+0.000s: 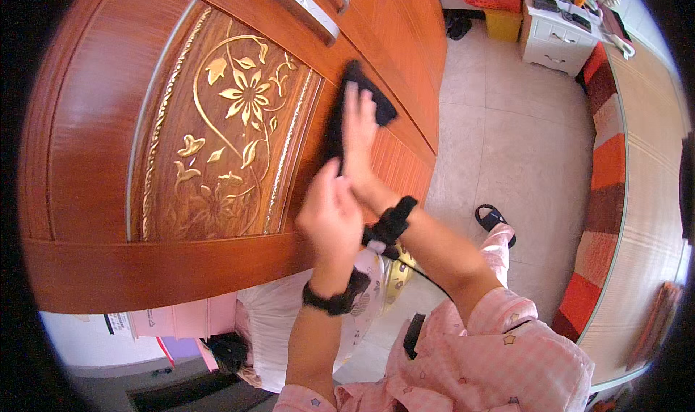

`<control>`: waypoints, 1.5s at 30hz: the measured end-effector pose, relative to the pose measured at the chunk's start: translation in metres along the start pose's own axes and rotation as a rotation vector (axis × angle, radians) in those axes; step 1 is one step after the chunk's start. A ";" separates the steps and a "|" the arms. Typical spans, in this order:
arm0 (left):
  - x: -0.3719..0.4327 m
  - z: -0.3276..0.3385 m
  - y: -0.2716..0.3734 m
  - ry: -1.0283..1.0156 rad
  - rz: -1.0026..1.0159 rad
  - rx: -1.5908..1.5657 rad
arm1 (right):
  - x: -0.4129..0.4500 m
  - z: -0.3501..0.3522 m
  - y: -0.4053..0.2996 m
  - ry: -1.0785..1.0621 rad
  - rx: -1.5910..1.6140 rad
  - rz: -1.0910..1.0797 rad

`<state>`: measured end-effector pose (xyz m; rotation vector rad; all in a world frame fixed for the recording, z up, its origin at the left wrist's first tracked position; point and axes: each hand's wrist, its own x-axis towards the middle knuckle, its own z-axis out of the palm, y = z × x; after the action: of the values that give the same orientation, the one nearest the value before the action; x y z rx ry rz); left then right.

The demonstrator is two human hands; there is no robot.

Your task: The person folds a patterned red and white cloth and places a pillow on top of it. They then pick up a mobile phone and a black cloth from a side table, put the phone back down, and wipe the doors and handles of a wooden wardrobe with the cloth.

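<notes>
My right hand point(359, 127) lies with its fingers stretched out on a black cloth point(383, 105), pressing it against the wooden cabinet door point(320, 108). Just below, my left hand point(331, 214) has its fingers curled at the cloth's lower end; motion blur softens both hands. Beside them on the door is a carved panel point(239, 135) with gold flowers and leaves. Two metal handles show above, the nearer handle point(307, 8) lying close to the cloth's top. Each wrist wears a black strap, and a cable runs from the right one.
Under the cabinet's edge stand pink boxes point(184, 317) and a white fabric bundle point(271, 325). To the right is a tiled floor point(505, 130) with my slippered foot point(491, 216). A bed point(651, 184) borders it, and a white bedside cabinet point(559, 37) holding several items stands at the far end.
</notes>
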<state>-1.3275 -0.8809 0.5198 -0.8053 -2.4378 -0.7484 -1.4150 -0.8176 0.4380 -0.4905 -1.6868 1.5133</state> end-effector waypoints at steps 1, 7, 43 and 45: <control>-0.002 -0.032 0.003 0.071 0.012 0.055 | -0.002 0.010 -0.045 -0.006 -0.018 -0.030; -0.046 -0.072 -0.002 0.217 -0.080 -0.073 | -0.030 -0.013 -0.101 -0.040 0.021 -0.316; -0.164 -0.047 -0.064 -0.144 -0.216 0.269 | -0.208 0.010 0.024 0.056 -0.081 0.398; -0.142 -0.073 -0.055 0.047 -0.246 0.284 | -0.149 -0.002 -0.041 -0.031 -0.017 0.089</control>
<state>-1.2426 -1.0197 0.4744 -0.3802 -2.5506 -0.4812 -1.3142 -0.9341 0.4323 -0.5608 -1.7228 1.5785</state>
